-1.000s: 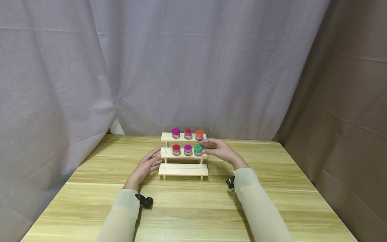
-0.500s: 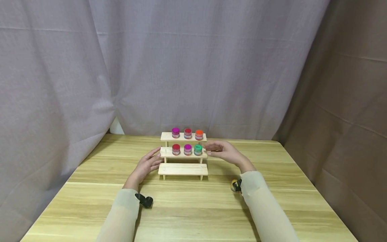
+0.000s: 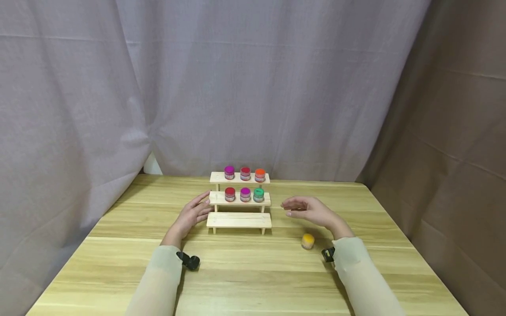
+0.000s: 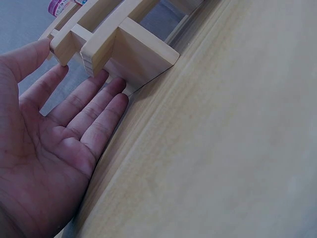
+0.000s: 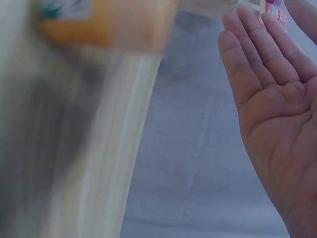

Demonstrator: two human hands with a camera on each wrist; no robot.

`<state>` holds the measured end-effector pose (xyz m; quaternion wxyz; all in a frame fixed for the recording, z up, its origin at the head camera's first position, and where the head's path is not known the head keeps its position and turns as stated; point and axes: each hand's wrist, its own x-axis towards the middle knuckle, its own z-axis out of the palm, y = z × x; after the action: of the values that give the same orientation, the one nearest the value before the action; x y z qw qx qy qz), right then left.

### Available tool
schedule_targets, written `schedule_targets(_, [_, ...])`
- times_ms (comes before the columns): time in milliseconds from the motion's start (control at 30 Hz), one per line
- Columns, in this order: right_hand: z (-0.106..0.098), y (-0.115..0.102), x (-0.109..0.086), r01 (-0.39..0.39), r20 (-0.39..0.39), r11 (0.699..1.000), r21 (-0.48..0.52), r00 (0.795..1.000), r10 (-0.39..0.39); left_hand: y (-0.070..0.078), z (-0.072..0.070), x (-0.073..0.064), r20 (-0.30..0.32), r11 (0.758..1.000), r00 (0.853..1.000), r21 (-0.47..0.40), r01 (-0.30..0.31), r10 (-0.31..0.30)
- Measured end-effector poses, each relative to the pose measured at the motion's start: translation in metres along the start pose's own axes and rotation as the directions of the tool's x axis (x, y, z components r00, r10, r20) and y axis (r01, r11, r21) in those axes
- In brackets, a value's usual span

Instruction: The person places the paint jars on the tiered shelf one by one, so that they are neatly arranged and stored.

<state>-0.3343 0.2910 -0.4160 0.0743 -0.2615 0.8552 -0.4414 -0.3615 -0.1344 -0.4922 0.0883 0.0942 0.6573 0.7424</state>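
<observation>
A three-step wooden stand [image 3: 239, 220] is at the table's far middle. On its top step are small jars with purple [image 3: 229, 173], red [image 3: 245, 174] and orange [image 3: 259, 175] lids. The middle step bears a red-lidded jar [image 3: 229, 194], a magenta one [image 3: 245, 195] and a green one [image 3: 258, 195]; the bottom step is bare. My left hand [image 3: 191, 218] rests its extended fingers at the stand's left side. Right of the stand, my right hand [image 3: 312, 210] is apart from it, holding nothing. A yellow-lidded jar [image 3: 307, 241] sits nearer me, beside the right wrist.
The wood-grain table [image 3: 253, 281] spreads in front of the stand. Grey cloth [image 3: 253, 87] hangs behind and at the left, with a browner cloth [image 3: 454, 153] at the right. Each wrist carries a small black camera [image 3: 192, 263].
My right hand has drawn away from the green jar, moving right and toward me. The yellow jar, hidden and then partly covered by the wrist, now shows fully. My left hand stays put.
</observation>
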Motion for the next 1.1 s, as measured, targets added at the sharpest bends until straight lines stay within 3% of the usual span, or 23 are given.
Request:
schedule_targets(400, [-0.001, 0.021, -0.030, -0.025, -0.009, 1.000, 0.008, 1.000, 0.025, 0.003, -0.001, 0.001, -0.014, 1.000, 1.000, -0.003, -0.002, 0.002])
schedule_targets(733, [-0.002, 0.040, -0.046, -0.048, 0.036, 0.998, 0.037, 0.998, 0.047, 0.000, 0.000, -0.001, 0.013, 1.000, 1.000, 0.007, -0.009, 0.009])
schedule_targets(1000, [-0.010, 0.050, -0.054, -0.092, 0.220, 0.981, 0.171, 0.974, 0.054, 0.001, 0.000, 0.000, 0.002, 1.000, 1.000, -0.003, -0.003, 0.003])
schedule_targets(1100, [-0.012, 0.055, -0.055, -0.061, 0.276, 0.974, 0.217, 0.961, -0.001, 0.001, 0.000, 0.000, -0.001, 1.000, 1.000, -0.007, 0.001, -0.001])
